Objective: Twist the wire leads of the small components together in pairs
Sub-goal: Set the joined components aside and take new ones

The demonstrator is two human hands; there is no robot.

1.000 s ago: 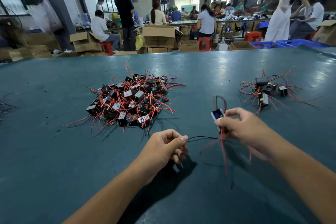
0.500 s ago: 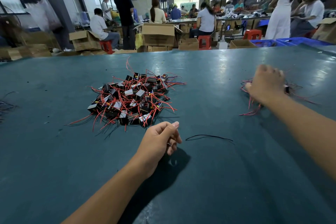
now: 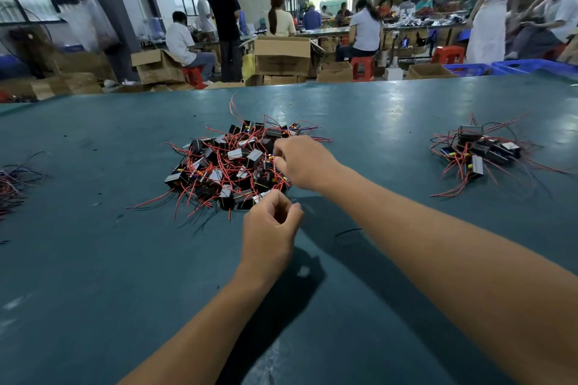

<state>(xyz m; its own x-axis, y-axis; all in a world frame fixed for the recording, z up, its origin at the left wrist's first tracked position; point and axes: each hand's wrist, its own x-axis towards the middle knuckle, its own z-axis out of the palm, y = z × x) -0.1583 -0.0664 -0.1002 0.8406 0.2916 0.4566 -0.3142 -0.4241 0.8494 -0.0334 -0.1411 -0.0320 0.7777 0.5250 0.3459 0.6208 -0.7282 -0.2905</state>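
**Asker:** So, where are your hands and the parts right now?

**Me:** My right hand [image 3: 305,164] reaches across to the right edge of the big pile [image 3: 233,166] of small black components with red wires, in the middle of the green table [image 3: 93,259]. Its fingers are curled down among the wires; I cannot tell whether they have pinched one yet. My left hand [image 3: 270,228] hovers at the near edge of the pile, fingers loosely curled, holding nothing I can make out.

**Asker:** And the smaller heap?

**Me:** The small heap [image 3: 478,155] sits well apart to the right, probably the finished ones.

**Asker:** How do you pick the next one cleanly?

**Me:** I think I should grab a block by its body, not a wire, and lift slowly so tangled neighbours drop away. Then my left hand can gather its leads for twisting. A loose black wire [image 3: 347,231] lies near my right forearm.
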